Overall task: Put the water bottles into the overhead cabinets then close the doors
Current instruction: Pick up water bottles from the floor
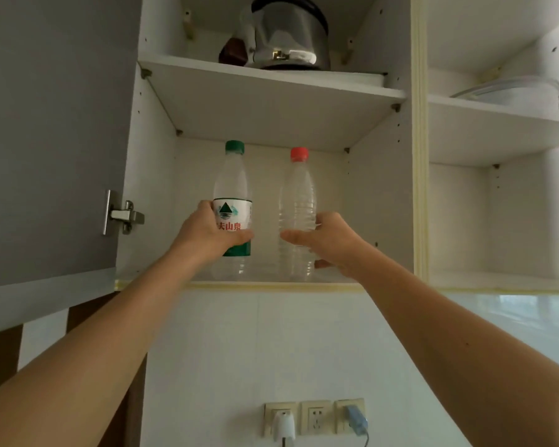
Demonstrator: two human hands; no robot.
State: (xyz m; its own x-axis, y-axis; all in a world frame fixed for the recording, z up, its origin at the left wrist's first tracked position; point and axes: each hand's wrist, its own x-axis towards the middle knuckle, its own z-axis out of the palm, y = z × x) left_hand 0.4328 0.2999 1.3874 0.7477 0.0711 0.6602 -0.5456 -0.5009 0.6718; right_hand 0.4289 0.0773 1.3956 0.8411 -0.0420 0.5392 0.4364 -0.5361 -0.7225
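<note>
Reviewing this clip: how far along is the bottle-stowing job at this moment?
Nearly stowed: the green-capped bottle and the red-capped bottle stand upright on the lower shelf of the open cabinet. In hand: the left hand and right hand each grip a bottle. Left: letting go and closing the doors; the grey door stands open.

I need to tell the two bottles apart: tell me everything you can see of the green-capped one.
The green-capped bottle is clear plastic with a white and green label bearing a mountain logo and red characters. It stands upright on the cabinet's bottom shelf, left of the red-capped bottle and apart from it. The left hand grips its label.
</note>
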